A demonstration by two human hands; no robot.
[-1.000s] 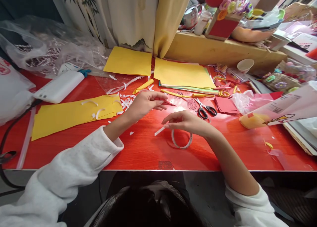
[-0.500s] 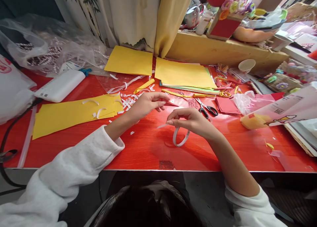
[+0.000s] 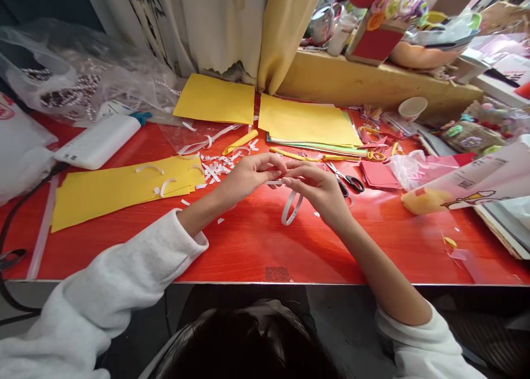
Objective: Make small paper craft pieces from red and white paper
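Observation:
Over the red table (image 3: 256, 246) my two hands meet at the centre. My right hand (image 3: 318, 188) has its fingers pinched on the loose end of a white tape strip, and the thin white tape roll (image 3: 291, 208) hangs under it. My left hand (image 3: 248, 175) has its fingers curled and pinched against a small red paper piece (image 3: 276, 175), touching the same strip end. White paper scraps (image 3: 215, 169) lie just left of my left hand.
Yellow paper sheets (image 3: 124, 188) lie at left, more yellow sheets (image 3: 306, 125) at the back. Black-handled scissors (image 3: 345, 179) sit right of my hands, beside red paper squares (image 3: 376, 175). A white power bank (image 3: 97, 142), plastic bags (image 3: 66, 81) and a cluttered wooden ledge (image 3: 372, 84) border the table.
My right hand lifted the tape roll off the table and moved left and forward to my left hand. The two hands now touch at the strip end.

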